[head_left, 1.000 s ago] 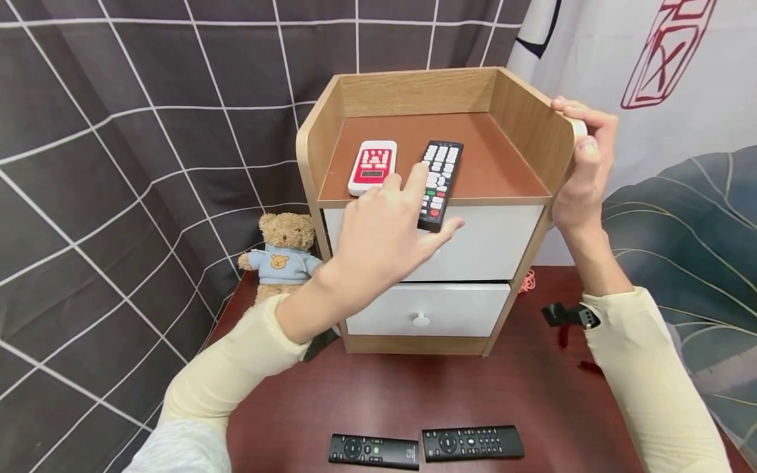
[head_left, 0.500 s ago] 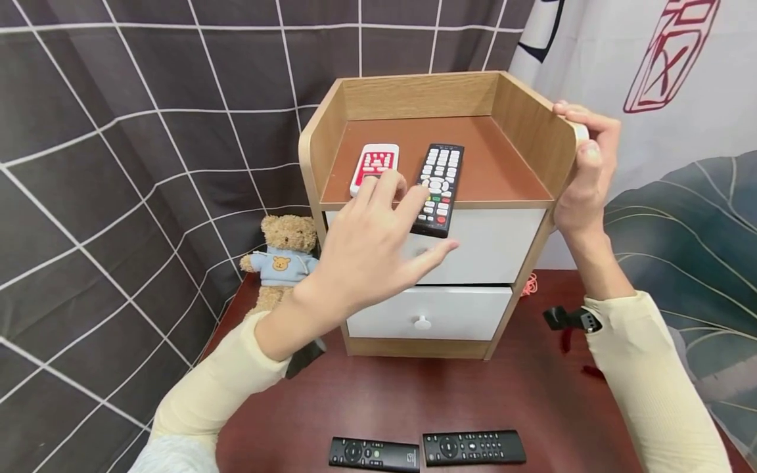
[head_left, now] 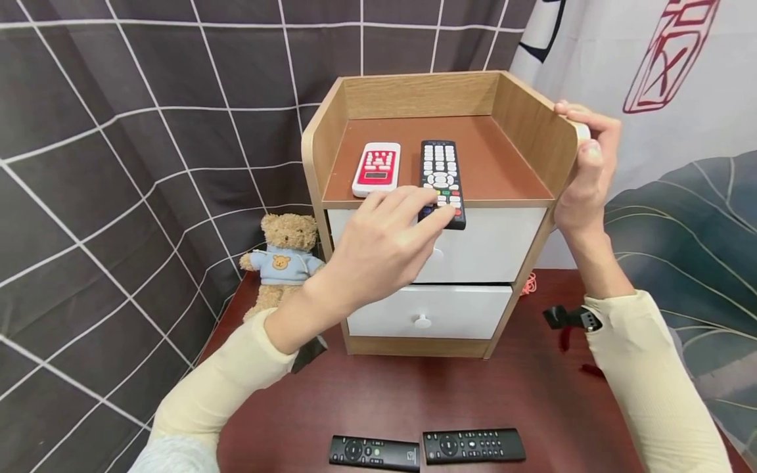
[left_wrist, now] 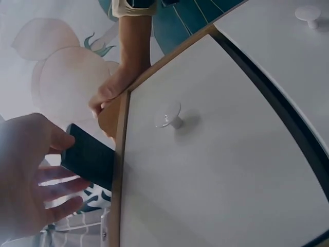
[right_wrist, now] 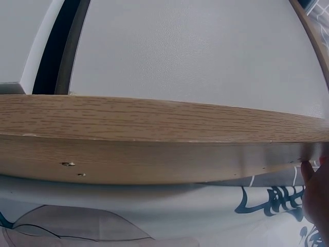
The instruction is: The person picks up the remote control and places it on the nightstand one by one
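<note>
A black remote with white buttons (head_left: 440, 164) lies on the brown top of a small cabinet (head_left: 414, 345), its near end jutting past the front edge. My left hand (head_left: 378, 249) is at that end, thumb and a fingertip touching it; in the left wrist view the thumb of the hand (left_wrist: 25, 175) meets the remote's dark end (left_wrist: 90, 157), the other fingers loosely extended. Left of it lies a white and red remote (head_left: 377, 167). My right hand (head_left: 588, 171) grips the cabinet's right side panel; only part of this hand (right_wrist: 316, 198) shows in the right wrist view.
Two black remotes, one at left (head_left: 374, 453) and one at right (head_left: 473, 445), lie side by side on the dark red table (head_left: 378, 394) before the cabinet. A teddy bear in blue (head_left: 284, 263) sits left of the cabinet. Two white-fronted drawers face forward, the lower with a round knob (head_left: 422, 322).
The near end of the black remote has swung to the right, so it now leans the other way. My left thumb has come in from beside the remote onto it. The right hand keeps its grip.
</note>
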The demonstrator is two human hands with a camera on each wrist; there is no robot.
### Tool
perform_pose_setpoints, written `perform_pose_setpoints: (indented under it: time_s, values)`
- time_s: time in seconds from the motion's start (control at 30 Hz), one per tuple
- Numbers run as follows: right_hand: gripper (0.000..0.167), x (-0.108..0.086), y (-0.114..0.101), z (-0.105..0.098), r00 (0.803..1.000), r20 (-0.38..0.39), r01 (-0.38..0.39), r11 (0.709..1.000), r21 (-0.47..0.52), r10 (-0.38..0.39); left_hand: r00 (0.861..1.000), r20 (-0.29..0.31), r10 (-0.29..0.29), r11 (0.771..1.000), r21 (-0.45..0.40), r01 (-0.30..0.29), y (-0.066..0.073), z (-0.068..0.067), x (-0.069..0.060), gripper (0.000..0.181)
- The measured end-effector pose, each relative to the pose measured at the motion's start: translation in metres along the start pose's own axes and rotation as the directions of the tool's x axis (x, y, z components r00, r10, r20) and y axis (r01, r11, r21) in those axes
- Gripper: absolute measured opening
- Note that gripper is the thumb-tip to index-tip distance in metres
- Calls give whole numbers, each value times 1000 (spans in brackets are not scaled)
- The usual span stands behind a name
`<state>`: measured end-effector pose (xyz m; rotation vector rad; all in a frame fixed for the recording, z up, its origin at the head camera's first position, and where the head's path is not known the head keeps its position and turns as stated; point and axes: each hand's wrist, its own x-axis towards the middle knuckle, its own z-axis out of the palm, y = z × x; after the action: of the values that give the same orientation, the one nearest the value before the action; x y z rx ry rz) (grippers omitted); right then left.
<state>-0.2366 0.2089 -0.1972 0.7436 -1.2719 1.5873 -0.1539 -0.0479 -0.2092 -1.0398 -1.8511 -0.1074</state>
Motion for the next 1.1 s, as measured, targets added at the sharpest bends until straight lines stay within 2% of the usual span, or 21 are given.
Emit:
perform_pose_setpoints:
  time_s: [0.17,0.4,0.77,1.1]
  values:
    - [31,0,2,-2,1000,8,-3,1000,-5,4,999,36,-36,995,90,32,-5,11,7,28]
    - [32,0,3,-3,1000,8,-4,1000,-11,4,993,91,-80,995,68,74,-12,24,15,28]
    - [32,-1,1,0,1000,-2,3,1000,-15,-3,985,138,-101,992,86,89,-15,26,17,30]
    - [31,-1,0,0,1000,-3,3,1000,-3,-3,986,120,-118,992,51,113,-17,27,15,29]
